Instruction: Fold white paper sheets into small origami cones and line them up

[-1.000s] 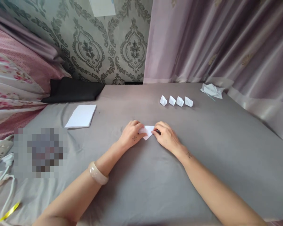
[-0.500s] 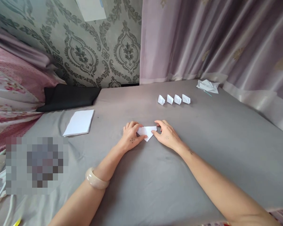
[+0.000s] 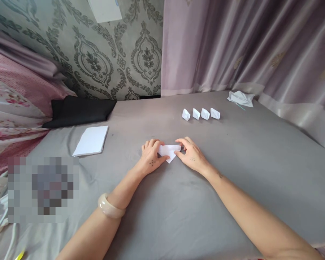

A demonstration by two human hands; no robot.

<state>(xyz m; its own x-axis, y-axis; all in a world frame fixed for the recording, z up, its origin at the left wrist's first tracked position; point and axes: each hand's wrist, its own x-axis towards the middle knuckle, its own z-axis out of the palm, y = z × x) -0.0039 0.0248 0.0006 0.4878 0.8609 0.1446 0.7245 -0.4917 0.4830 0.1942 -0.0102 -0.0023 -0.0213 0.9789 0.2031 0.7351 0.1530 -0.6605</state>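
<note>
Paper piece (image 3: pixel 169 152), white, folded, point toward wearer, flat on grey sheet (image 3: pixel 206 216) | left hand (image 3: pixel 151 156): pinching its left end | right hand (image 3: pixel 191 156): thumb and fingers gripping right end | beyond, rightward: four folded paper shapes (image 3: pixel 205 114) in row

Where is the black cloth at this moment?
In the head view, the black cloth lies at the far left, against the patterned wall, just behind the paper stack.
</note>
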